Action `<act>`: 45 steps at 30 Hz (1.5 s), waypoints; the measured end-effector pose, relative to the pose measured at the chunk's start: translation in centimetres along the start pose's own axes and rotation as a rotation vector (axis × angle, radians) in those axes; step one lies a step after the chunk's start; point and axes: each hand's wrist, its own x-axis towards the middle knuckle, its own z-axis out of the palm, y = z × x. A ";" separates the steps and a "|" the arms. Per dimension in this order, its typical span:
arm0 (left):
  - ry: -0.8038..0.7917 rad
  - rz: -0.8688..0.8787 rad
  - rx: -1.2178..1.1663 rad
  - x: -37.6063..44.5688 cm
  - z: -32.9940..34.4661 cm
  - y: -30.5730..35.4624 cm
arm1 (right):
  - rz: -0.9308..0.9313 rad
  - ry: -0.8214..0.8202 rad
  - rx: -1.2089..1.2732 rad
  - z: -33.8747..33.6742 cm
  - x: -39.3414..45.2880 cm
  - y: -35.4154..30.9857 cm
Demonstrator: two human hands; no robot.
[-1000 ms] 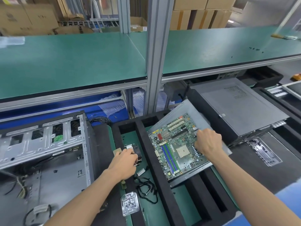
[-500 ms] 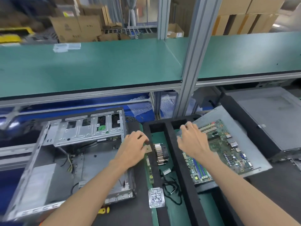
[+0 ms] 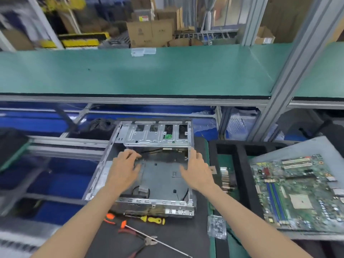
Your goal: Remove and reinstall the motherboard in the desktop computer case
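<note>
The open desktop case (image 3: pixel 160 175) lies on its side in the middle of the dark mat, its floor bare with a few loose cables. My left hand (image 3: pixel 124 172) hovers over the case's left part, fingers relaxed and holding nothing. My right hand (image 3: pixel 197 170) reaches over the case's right wall, fingers spread, also empty. The green motherboard (image 3: pixel 299 190) rests on a grey metal panel (image 3: pixel 290 151) at the right, apart from both hands.
A yellow-handled screwdriver (image 3: pixel 152 219), orange-handled pliers (image 3: pixel 130 231) and a long thin tool lie in front of the case. A black foam tray (image 3: pixel 242 164) holds a heatsink (image 3: pixel 226 177) and a clear plastic part (image 3: pixel 216 227). A green shelf (image 3: pixel 149 71) hangs overhead.
My view has swung left to the case. My right hand has left the motherboard and my left hand has left the tray; both have moved over the open case.
</note>
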 end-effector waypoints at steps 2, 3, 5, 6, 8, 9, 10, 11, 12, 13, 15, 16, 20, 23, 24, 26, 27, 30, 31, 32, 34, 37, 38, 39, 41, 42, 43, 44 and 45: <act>-0.011 -0.069 0.126 -1.0 -0.3 -1.9 | 0.063 -0.026 0.016 1.0 -0.1 -0.5; -0.020 -0.122 0.174 -1.4 -0.3 -2.7 | 0.090 -0.037 0.021 1.3 -0.2 -0.5; -0.026 -0.229 0.224 -2.2 -0.2 -3.8 | 0.124 -0.040 0.024 1.7 -0.3 -0.6; -0.029 -0.271 0.224 -2.5 -0.1 -4.2 | 0.136 -0.035 0.023 1.8 -0.4 -0.8; -0.047 -0.331 0.183 -2.9 0.0 -4.4 | 0.162 -0.028 0.030 1.8 -0.5 -1.1; -0.054 -0.343 0.165 -2.9 0.1 -4.4 | 0.183 -0.025 0.041 1.9 -0.6 -1.3; -0.058 -0.361 0.163 -2.9 0.1 -4.3 | 0.207 -0.023 0.053 2.0 -0.6 -1.4; -0.064 -0.382 0.164 -2.8 0.1 -4.3 | 0.238 -0.019 0.062 2.1 -0.7 -1.5; -0.074 -0.404 0.167 -2.6 0.0 -4.3 | 0.274 -0.018 0.069 2.1 -0.8 -1.6; -0.089 -0.417 0.170 -2.4 -0.1 -4.4 | 0.309 -0.018 0.078 2.2 -1.0 -1.7; -0.108 -0.412 0.176 -2.1 -0.1 -4.7 | 0.344 -0.009 0.088 2.5 -1.3 -1.8; -0.111 -0.405 0.176 -2.0 0.0 -4.8 | 0.348 -0.002 0.087 2.6 -1.4 -1.8; -0.101 -0.372 0.187 -1.9 0.1 -5.3 | 0.350 0.046 0.067 2.6 -1.4 -2.2; -0.112 -0.352 0.200 -1.7 0.3 -5.5 | 0.365 0.057 0.065 2.5 -1.3 -2.6; -0.112 -0.343 0.196 -1.6 0.3 -5.5 | 0.372 0.061 0.072 2.6 -1.3 -2.6; -0.104 -0.325 0.190 -1.3 0.3 -5.8 | 0.387 0.073 0.082 2.7 -1.1 -2.8; -0.099 -0.319 0.188 -1.0 0.3 -5.9 | 0.395 0.076 0.083 2.8 -0.9 -2.9; -0.094 -0.299 0.185 -0.5 0.6 -6.3 | 0.410 0.087 0.079 3.1 -0.6 -3.0; -0.091 -0.297 0.189 -0.4 0.7 -6.4 | 0.413 0.091 0.072 3.2 -0.5 -3.0; -0.088 -0.297 0.193 -0.3 0.7 -6.3 | 0.412 0.096 0.062 3.2 -0.6 -3.1; -0.085 -0.299 0.207 -0.5 0.7 -6.3 | 0.410 0.101 0.032 3.3 -0.7 -3.1; -0.084 -0.292 0.207 -0.6 0.9 -6.2 | 0.380 0.127 -0.030 3.4 -1.0 -3.1; -0.083 -0.288 0.205 -0.5 1.0 -6.2 | 0.359 0.142 -0.073 3.4 -1.1 -3.1; -0.072 -0.268 0.205 -0.3 1.3 -6.4 | 0.332 0.151 -0.128 3.5 -1.2 -3.2; -0.059 -0.174 0.191 -0.1 1.7 -6.6 | 0.272 0.144 -0.265 3.7 -1.1 -3.5; -0.055 -0.106 0.181 0.1 1.9 -6.8 | 0.249 0.135 -0.315 3.7 -1.1 -3.6; -0.062 -0.039 0.174 0.2 2.1 -6.9 | 0.233 0.123 -0.344 3.8 -1.0 -3.6; -0.074 0.014 0.168 0.2 2.2 -6.8 | 0.222 0.114 -0.353 3.8 -1.2 -3.6; -0.086 0.043 0.166 0.1 2.3 -6.7 | 0.213 0.111 -0.351 3.9 -1.4 -3.5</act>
